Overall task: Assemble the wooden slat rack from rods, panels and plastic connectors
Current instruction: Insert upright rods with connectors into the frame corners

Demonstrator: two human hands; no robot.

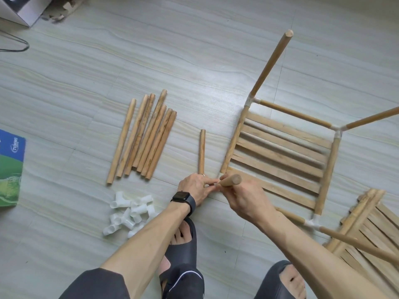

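Nearest to us were two dark slippers (pixel 189 231) on the pale floor (pixel 194 50), bare toes showing, and a dark trouser knee (pixel 97 283) at the bottom edge. Both forearms reached forward from there, with a black smartwatch (pixel 182 197) on the left wrist.

The action was where the hands met. The right grip (pixel 244 198) was curled round a wooden rod (pixel 231 180), whose cut end tilted up towards us. The left grip (pixel 197 187), a ring on one finger, was pinching in at that rod's lower end, fingertips tight against it. We could not tell if a connector sat between them. All this happened at the near left corner of the slat rack (pixel 280 156), which lay flat on the floor. Its panel was framed by rods and by white plastic connectors (pixel 248 102) at the other three corners, and a longer rod stuck out from each of those corners.

Left of the hands a single short rod (pixel 202 151) lay alone. Further left lay a row of loose rods (pixel 146 137), side by side. Just below that row was a heap of spare white connectors (pixel 129 214). On the right, a second slat panel (pixel 371 223) lay partly under the rack's near right rod. A blue and green box (pixel 10 169) sat at the left edge. A cardboard box (pixel 21 9) and a black cable (pixel 15 44) sat at the top left.
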